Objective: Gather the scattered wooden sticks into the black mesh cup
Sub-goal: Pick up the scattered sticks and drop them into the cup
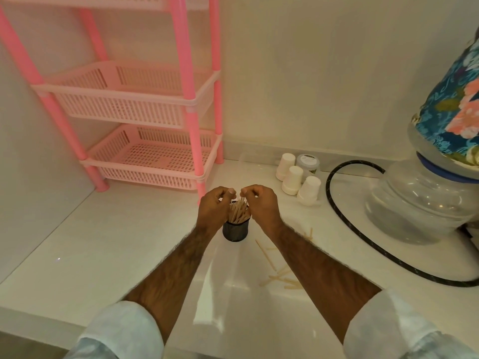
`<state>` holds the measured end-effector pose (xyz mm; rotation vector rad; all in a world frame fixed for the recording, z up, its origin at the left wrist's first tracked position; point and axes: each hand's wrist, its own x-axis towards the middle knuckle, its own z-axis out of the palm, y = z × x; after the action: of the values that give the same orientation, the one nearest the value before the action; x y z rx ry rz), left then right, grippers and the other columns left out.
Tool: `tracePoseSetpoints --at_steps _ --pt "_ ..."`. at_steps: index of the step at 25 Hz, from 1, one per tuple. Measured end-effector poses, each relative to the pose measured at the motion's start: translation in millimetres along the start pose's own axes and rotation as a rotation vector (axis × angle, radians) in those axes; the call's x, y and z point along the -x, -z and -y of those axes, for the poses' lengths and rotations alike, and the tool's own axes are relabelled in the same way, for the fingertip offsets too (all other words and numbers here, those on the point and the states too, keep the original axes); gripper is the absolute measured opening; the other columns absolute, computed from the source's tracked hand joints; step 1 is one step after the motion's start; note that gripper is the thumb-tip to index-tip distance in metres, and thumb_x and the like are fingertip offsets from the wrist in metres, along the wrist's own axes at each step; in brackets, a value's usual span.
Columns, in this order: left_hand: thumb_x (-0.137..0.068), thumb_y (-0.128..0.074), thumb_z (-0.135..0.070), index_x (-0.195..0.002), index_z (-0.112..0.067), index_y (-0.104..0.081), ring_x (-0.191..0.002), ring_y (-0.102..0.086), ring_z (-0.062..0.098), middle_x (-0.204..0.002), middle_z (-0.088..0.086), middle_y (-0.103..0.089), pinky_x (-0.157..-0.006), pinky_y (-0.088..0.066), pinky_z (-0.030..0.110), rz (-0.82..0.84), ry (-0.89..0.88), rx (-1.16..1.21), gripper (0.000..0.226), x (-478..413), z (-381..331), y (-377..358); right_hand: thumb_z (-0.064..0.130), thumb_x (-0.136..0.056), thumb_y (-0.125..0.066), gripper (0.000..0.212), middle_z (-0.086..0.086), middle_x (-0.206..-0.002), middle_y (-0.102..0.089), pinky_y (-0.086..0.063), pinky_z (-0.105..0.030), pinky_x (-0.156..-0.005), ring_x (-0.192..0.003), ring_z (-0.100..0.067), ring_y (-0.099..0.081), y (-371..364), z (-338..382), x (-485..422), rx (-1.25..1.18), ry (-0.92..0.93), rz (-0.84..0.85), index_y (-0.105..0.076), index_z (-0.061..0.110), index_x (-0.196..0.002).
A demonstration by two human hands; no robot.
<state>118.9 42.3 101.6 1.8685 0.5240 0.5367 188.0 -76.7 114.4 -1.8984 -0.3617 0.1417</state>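
The black mesh cup [235, 231] stands upright on the white counter, holding a bunch of wooden sticks [238, 212] that lean out of its top. My left hand [213, 207] is curled against the left side of the bunch. On the other side my right hand [261, 204] pinches the tops of the sticks between its fingertips. Several loose sticks [278, 277] lie scattered on the counter to the right of the cup, partly hidden under my right forearm, and a few more sticks [309, 235] lie farther back.
A pink plastic rack [145, 104] with basket shelves stands at the back left. Three upside-down white paper cups [293, 180] and a small jar [308, 163] sit behind the cup. A black hose [344, 218] curves around a clear water jug [420, 203] at the right.
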Motion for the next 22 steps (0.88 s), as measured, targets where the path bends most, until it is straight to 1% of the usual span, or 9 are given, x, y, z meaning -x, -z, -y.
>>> tracePoseSetpoints --at_steps 3,5,7,8,10,11,14,18,22 --pt "-0.101 -0.051 -0.029 -0.091 -0.016 -0.067 -0.078 -0.064 0.014 -0.085 -0.006 -0.067 -0.07 -0.052 0.033 -0.062 -0.155 -0.126 0.023 17.2 -1.2 -5.9 0.019 -0.092 -0.059 0.015 -0.001 -0.092 -0.072 -0.049 -0.021 -0.048 -0.065 -0.021 -0.067 23.4 -18.0 3.6 -0.074 0.033 -0.08 -0.073 0.013 -0.089" --pt "-0.102 -0.045 -0.035 -0.088 -0.021 -0.06 -0.074 -0.055 0.012 -0.082 -0.008 -0.058 -0.066 -0.046 0.031 -0.002 -0.337 -0.296 0.024 38.0 3.1 -18.0 0.019 -0.091 -0.06 0.013 0.0 -0.091 -0.072 -0.049 -0.019 -0.047 -0.067 -0.021 -0.068 49.5 -41.7 7.6 -0.038 -0.008 -0.122 -0.072 0.016 -0.087" --pt "-0.102 -0.04 -0.04 -0.092 -0.023 -0.057 -0.076 -0.049 0.009 -0.084 -0.011 -0.053 -0.068 -0.046 0.032 0.148 -0.469 -0.417 0.026 59.3 10.0 -37.1 0.021 -0.091 -0.06 0.014 0.0 -0.092 -0.073 -0.056 -0.028 -0.066 -0.08 -0.021 -0.07 82.1 -71.4 12.7 0.114 -0.064 -0.146 -0.073 0.015 -0.091" --pt "-0.102 -0.04 -0.038 -0.096 -0.023 -0.059 -0.08 -0.05 0.009 -0.088 -0.01 -0.055 -0.073 -0.048 0.034 0.247 -0.497 -0.452 0.025 66.7 14.5 -48.9 0.021 -0.092 -0.059 0.015 0.001 -0.094 -0.073 -0.055 -0.03 -0.075 -0.085 -0.019 -0.069 100.0 -86.7 16.7 0.231 -0.085 -0.147 -0.073 0.015 -0.092" --pt "-0.102 -0.043 -0.033 -0.115 -0.022 -0.062 -0.104 -0.055 0.015 -0.113 -0.004 -0.06 -0.091 -0.049 0.036 0.443 -0.439 -0.542 0.025 74.5 24.1 -73.4 0.019 -0.093 -0.055 0.017 0.001 -0.097 -0.073 -0.05 -0.028 -0.08 -0.093 -0.018 -0.068 134.3 -115.2 27.6 0.469 -0.147 -0.13 -0.073 0.017 -0.093" --pt "-0.102 -0.044 -0.032 -0.127 -0.022 -0.059 -0.118 -0.051 0.019 -0.129 -0.002 -0.057 -0.101 -0.045 0.037 0.515 -0.377 -0.612 0.031 74.9 29.3 -84.5 0.015 -0.093 -0.053 0.02 0.0 -0.102 -0.072 -0.05 -0.028 -0.083 -0.098 -0.019 -0.067 148.9 -127.5 33.6 0.574 -0.175 -0.109 -0.072 0.017 -0.097" --pt "-0.102 -0.041 -0.021 -0.149 -0.021 -0.041 -0.145 -0.03 0.027 -0.159 0.004 -0.032 -0.119 -0.029 0.041 0.62 -0.315 -0.814 0.047 66.9 41.1 -109.2 0.005 -0.093 -0.046 0.035 -0.003 -0.124 -0.062 -0.046 -0.031 -0.098 -0.114 -0.022 -0.058 175.6 -151.1 48.6 0.8 -0.16 0.027 -0.066 0.018 -0.118" --pt "-0.095 -0.037 -0.006 -0.159 -0.027 -0.015 -0.154 -0.006 0.026 -0.167 -0.001 -0.006 -0.124 -0.013 0.044 0.77 -0.321 -0.981 0.071 46.9 40.8 -133.1 0.007 -0.092 -0.043 0.055 -0.007 -0.153 -0.035 -0.037 -0.039 -0.108 -0.135 -0.026 -0.04 176.0 -154.3 47.1 1.136 0.03 0.343 -0.039 0.019 -0.146" --pt "-0.094 -0.036 -0.008 -0.159 -0.028 -0.007 -0.154 -0.001 0.025 -0.168 -0.002 0.0 -0.125 -0.005 0.042 0.825 -0.287 -1.045 0.075 40.4 44.1 -146.6 0.005 -0.092 -0.045 0.069 -0.006 -0.162 -0.017 -0.029 -0.044 -0.116 -0.148 -0.028 -0.019 164.2 -151.7 28.4 1.27 0.229 0.515 -0.02 0.02 -0.154"
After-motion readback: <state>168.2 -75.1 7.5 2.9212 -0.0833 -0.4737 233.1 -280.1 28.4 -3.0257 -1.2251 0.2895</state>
